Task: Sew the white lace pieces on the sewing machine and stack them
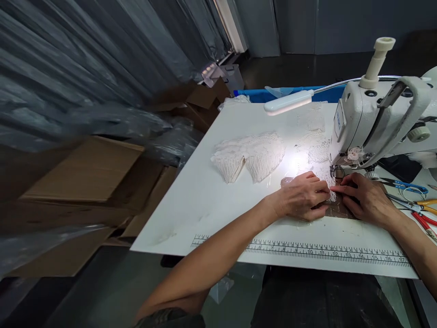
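Note:
A strip of white lace fabric (324,173) runs under the presser foot (334,171) of a white sewing machine (355,118). My left hand (307,196) is closed on the lace just left of the foot, its fingers curled down. From the other side, my right hand (365,198) pinches the lace's near edge, with fingertips close to the left ones. Beneath both hands lies a brownish plate (337,209) on the machine bed. The fingertips partly hide the lace edge.
A gathered white lace piece (249,155) lies on the white table (211,205), left of my hands. A ruler strip (307,251) follows the front edge. Blue-handled scissors (406,186) and red-handled pliers (423,221) lie at right. Cardboard boxes (85,168) stand left.

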`<state>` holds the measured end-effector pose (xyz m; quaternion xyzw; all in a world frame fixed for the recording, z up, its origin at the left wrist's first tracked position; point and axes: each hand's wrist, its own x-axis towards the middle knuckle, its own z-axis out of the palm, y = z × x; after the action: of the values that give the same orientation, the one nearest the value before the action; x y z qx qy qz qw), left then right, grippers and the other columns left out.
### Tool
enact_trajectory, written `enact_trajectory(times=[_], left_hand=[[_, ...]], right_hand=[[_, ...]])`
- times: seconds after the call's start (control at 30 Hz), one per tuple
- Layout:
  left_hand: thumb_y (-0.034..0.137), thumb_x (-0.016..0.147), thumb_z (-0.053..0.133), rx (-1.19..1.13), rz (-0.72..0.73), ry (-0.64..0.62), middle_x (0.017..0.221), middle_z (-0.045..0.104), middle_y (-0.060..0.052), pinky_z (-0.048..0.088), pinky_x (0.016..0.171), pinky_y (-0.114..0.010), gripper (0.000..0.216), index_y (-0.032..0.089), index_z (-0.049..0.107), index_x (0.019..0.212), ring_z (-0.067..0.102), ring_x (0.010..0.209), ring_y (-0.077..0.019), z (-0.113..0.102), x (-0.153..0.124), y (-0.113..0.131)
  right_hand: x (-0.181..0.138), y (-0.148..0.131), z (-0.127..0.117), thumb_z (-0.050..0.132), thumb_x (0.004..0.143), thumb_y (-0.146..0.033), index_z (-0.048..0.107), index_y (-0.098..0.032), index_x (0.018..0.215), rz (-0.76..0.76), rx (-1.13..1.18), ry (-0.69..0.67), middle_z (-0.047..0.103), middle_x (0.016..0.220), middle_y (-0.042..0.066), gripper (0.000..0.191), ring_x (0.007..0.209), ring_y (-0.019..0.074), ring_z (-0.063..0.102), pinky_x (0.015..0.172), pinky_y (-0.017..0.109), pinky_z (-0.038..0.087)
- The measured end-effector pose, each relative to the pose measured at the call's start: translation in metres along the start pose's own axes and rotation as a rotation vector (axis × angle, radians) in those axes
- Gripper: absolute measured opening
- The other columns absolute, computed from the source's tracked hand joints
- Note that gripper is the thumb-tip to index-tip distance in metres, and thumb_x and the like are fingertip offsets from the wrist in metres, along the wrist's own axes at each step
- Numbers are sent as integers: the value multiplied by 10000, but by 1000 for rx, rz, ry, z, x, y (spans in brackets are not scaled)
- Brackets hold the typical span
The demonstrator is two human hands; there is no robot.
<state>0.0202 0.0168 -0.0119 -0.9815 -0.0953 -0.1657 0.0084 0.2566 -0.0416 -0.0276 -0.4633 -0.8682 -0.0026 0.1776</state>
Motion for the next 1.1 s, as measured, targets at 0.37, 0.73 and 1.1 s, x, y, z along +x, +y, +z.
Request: enact_trajectory(times=[0.37,0.73,1.1], left_hand=[[330,914,491,-116,-81,-29,1050,699,-98,497,827,-373,296,141,678,1042,632,821,-195,1,-2,-6],[348,921,470,-75,-94,-24,1150,676,-137,487,951,-424,351,108,647,1106,653,932,-225,2,0,-8],[382,911,481,-77,-134,-42,1208,637,-154,480,985,-454,424,96,605,1199,635,1032,-256,8,2,-13]], right_hand=[[9,-7,-1,417,957,-292,695,-281,1242,114,-124,-82,657,940,108,398,752,228,619,567,316,448],[3,-4,-2,438,963,-292,684,-262,1274,84,-40,-83,660,988,120,398,805,226,635,615,319,523],[7,-8,1,400,964,-257,671,-231,1285,104,-68,-89,641,956,130,421,801,234,636,646,340,566]])
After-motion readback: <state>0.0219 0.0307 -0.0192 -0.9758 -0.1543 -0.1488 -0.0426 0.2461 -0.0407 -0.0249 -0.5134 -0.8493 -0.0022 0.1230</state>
